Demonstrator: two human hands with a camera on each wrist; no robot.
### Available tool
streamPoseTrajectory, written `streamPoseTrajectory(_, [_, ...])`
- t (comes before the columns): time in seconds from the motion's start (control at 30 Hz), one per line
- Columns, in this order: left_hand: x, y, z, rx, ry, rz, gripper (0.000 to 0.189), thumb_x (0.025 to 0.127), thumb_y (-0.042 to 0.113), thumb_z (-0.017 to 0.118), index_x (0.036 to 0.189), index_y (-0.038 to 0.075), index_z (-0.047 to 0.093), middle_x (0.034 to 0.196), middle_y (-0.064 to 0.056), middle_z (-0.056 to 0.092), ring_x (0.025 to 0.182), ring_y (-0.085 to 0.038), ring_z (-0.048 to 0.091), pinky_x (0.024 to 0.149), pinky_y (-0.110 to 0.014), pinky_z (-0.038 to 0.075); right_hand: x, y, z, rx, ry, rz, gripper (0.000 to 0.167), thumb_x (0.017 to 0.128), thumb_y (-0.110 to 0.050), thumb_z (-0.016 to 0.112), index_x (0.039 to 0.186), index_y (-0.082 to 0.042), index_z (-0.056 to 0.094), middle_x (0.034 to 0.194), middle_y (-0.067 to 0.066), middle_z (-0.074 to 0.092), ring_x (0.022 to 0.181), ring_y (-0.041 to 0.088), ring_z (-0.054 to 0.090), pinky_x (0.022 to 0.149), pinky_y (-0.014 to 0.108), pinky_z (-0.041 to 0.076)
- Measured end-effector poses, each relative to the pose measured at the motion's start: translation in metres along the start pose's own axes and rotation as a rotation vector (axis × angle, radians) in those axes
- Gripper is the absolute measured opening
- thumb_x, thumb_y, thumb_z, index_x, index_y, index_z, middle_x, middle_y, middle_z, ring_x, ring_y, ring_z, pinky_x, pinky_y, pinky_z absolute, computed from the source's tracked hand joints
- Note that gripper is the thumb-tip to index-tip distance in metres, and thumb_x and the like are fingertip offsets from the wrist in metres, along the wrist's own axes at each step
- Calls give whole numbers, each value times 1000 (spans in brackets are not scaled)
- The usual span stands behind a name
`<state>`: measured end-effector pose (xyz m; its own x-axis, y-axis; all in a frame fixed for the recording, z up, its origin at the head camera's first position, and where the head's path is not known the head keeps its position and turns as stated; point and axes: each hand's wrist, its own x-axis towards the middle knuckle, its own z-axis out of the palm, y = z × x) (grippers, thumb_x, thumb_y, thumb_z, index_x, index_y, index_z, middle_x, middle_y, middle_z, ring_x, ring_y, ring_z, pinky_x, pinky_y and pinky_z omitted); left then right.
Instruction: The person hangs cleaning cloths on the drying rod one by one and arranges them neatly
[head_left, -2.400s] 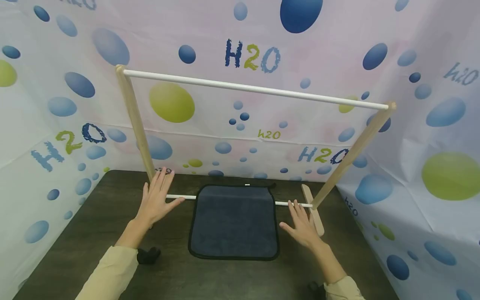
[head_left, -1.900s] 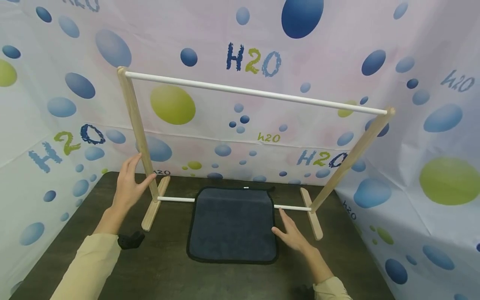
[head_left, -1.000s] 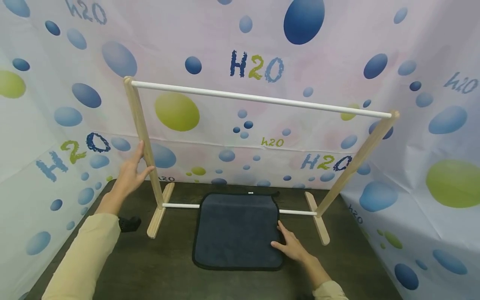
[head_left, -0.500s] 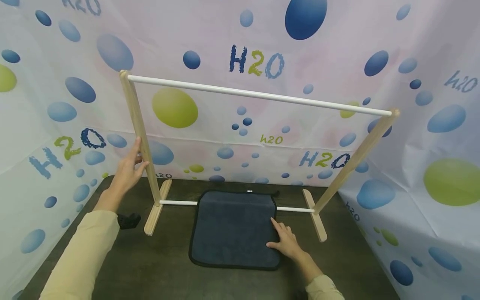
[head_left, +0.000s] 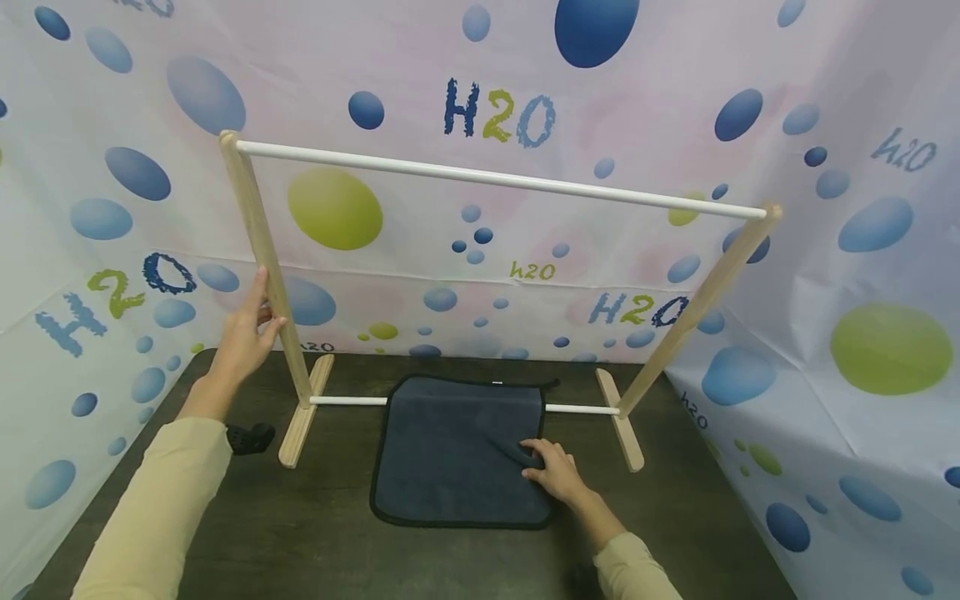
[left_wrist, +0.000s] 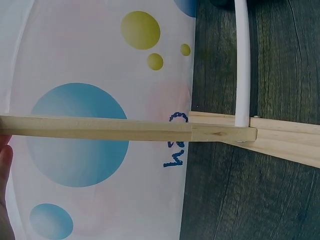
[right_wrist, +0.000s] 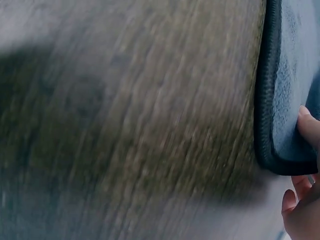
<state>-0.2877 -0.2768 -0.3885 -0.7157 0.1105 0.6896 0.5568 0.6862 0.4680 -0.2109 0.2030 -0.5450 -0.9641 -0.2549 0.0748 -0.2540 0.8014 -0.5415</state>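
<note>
A dark blue-grey towel point(head_left: 450, 450) with black edging lies flat on the table, over the lower white bar of a wooden rack. My right hand point(head_left: 558, 473) pinches its right edge and raises a small fold; in the right wrist view the thumb point(right_wrist: 309, 125) lies on top of the towel point(right_wrist: 292, 85) and other fingers are below the edging. My left hand point(head_left: 243, 337) holds the rack's left wooden post point(head_left: 258, 225) below mid-height, thumb on the near side. The left wrist view shows the post point(left_wrist: 100, 128), with only part of the hand at the left border.
A white top rail point(head_left: 495, 177) joins the left post to the leaning right post point(head_left: 697, 312). Flat wooden feet point(head_left: 303, 425) stand on the dark table point(head_left: 450, 567). Behind and at both sides hangs a bubble-printed curtain point(head_left: 435, 50).
My left hand has moved from in front of the rack onto its left post and holds it. My right hand has moved left from the lower bar and now pinches the towel's edge.
</note>
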Motion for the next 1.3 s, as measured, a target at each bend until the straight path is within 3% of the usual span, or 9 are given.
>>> streamPoseTrajectory(0.17, [0,2,1,0,-2,-23,89,77,-22,55,147,7,9,113,-43,47,88,-56,54,74,-58,45,1,-2,1,49,14,22,26,77,-13,70,103,-9,65,99,9,64,91,27,58,76,50,39])
streamPoseTrajectory(0.27, [0,3,1,0,-2,-32,88,77,-22,55,147,8,9,113,-42,47,88,-56,54,75,-57,45,1,-4,1,157,68,38,21,79,-9,68,99,-5,65,103,14,65,97,32,59,83,51,42])
streamPoseTrajectory(0.4, [-1,4,0,2,6,-31,88,77,-22,55,147,7,10,115,-42,46,87,-55,55,74,-57,45,3,-10,-1,298,150,30,18,81,-5,66,98,-1,65,104,18,64,102,36,57,88,50,43])
streamPoseTrajectory(0.73, [0,5,1,4,26,-16,87,77,-23,55,146,6,11,115,-43,45,85,-55,56,74,-56,46,15,-30,-16,475,275,-11,19,87,-7,60,102,3,63,107,19,63,110,37,52,96,50,38])
streamPoseTrajectory(0.97, [-1,6,2,2,19,-37,87,77,-22,55,147,7,11,117,-44,44,87,-56,54,74,-58,45,22,-52,-37,560,301,-21,21,87,-8,60,105,2,62,110,16,61,111,32,52,97,45,39])
streamPoseTrajectory(1.1, [-1,6,1,4,13,-56,88,78,-21,55,147,8,10,118,-43,43,88,-57,54,75,-59,44,21,-76,-59,588,301,-52,21,87,-4,58,105,7,61,109,21,60,108,35,53,94,43,41])
streamPoseTrajectory(1.3, [-1,6,2,7,20,-53,87,78,-21,55,147,8,10,118,-43,44,88,-56,54,75,-59,45,22,-100,-89,570,341,-99,20,87,1,57,104,10,61,103,23,60,101,34,55,91,33,44])
